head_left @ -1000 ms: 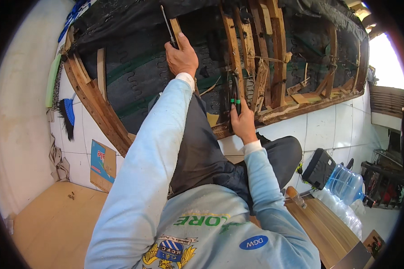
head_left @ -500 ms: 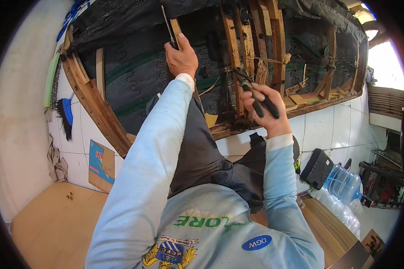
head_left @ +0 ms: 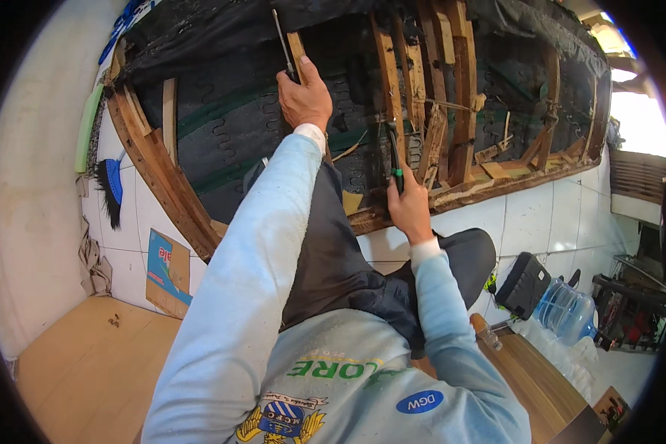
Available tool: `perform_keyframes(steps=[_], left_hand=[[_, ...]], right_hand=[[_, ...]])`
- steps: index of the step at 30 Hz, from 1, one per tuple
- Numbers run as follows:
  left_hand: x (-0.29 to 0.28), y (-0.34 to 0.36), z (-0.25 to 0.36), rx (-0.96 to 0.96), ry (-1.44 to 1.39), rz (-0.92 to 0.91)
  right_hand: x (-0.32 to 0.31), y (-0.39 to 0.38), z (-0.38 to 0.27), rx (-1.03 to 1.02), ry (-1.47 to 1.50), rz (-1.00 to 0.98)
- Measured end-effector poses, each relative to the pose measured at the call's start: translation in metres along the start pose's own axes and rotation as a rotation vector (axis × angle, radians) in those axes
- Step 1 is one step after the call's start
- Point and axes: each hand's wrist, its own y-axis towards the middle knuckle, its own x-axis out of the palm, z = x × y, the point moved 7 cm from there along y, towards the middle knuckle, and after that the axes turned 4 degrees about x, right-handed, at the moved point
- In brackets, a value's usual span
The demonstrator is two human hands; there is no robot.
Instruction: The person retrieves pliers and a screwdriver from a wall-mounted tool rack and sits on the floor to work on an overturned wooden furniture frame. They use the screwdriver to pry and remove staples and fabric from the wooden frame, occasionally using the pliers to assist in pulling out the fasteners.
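We hold pliers (head_left: 399,175) in closed right grip (head_left: 411,206), nose up along nearer wooden slat (head_left: 387,74); left grip (head_left: 305,101) wraps screwdriver (head_left: 286,55).

two hands (head_left: 305,98) (head_left: 412,209), two held tools (head_left: 285,46) (head_left: 394,152), one brush (head_left: 112,185)

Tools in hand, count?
2: a screwdriver-like tool in the left hand, pointing away from the person, and green-and-black pliers in the right hand, by the wooden frame. Anything small inside either grip would be hidden.
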Motion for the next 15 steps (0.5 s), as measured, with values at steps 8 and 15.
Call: perform_keyframes(steps=[8, 15], left_hand=[[0.001, 0.000, 0.001, 0.012, -0.005, 0.025], [0.000, -0.002, 0.004, 0.018, -0.009, 0.018]], right_hand=[[-0.023, 0.008, -0.069, 0.697, 1.259, -0.249], [-0.085, 0.049, -0.047, 0.764, 1.077, -0.579]])
